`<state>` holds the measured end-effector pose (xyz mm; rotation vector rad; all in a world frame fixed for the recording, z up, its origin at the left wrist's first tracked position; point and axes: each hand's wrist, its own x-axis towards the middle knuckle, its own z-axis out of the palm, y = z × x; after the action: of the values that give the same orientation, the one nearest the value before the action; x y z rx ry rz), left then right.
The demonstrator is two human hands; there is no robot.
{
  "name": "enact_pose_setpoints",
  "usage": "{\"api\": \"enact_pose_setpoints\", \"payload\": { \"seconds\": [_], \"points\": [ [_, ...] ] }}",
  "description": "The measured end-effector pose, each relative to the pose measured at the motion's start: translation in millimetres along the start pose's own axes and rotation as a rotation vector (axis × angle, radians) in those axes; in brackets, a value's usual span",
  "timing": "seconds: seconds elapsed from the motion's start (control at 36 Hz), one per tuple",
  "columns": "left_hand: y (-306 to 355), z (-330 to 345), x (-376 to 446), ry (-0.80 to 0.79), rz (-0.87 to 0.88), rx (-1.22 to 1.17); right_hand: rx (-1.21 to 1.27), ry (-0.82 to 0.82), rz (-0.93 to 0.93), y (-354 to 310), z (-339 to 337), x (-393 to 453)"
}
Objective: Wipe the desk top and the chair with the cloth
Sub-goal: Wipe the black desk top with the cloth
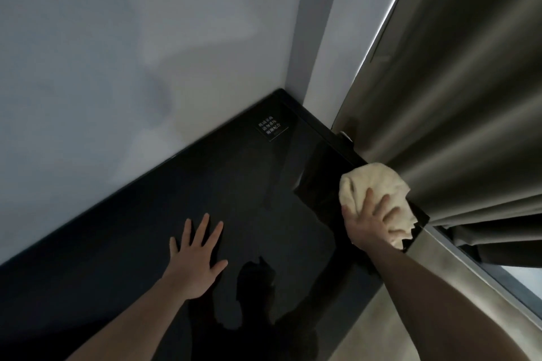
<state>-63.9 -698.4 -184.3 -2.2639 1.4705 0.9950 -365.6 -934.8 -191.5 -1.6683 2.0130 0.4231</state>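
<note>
The glossy black desk top (164, 214) runs from the lower left into the wall corner at the upper middle. My left hand (198, 258) lies flat on it with fingers spread and straight. At the desk's right edge a cream cloth (366, 182) is bunched up. My right hand (371, 221) presses down on the cloth with straight fingers, palm over its near half. No chair is in view.
A grey-brown curtain (457, 102) hangs right beside the cloth and brushes the desk's right edge. White walls (117, 67) close off the desk at the back. A small sign with white text (269, 127) sits near the far corner. A window sill (469, 269) runs along the lower right.
</note>
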Motion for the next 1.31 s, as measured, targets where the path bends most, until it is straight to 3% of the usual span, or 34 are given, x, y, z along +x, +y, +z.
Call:
{"api": "enact_pose_setpoints", "payload": {
  "seconds": [0.56, 0.86, 1.31],
  "points": [
    [-145.5, 115.0, -195.4, -0.091, -0.077, -0.079, -0.104, -0.130, -0.215, -9.8, 161.0, -264.6],
    [-156.4, 123.1, -187.2, -0.168, -0.060, -0.076, -0.119, -0.158, -0.233, -16.8, 157.9, -256.5],
    [-177.1, 132.5, -216.6, -0.089, -0.010, -0.052, -0.153, -0.144, -0.169, -30.9, 152.3, -261.9]
  ]
}}
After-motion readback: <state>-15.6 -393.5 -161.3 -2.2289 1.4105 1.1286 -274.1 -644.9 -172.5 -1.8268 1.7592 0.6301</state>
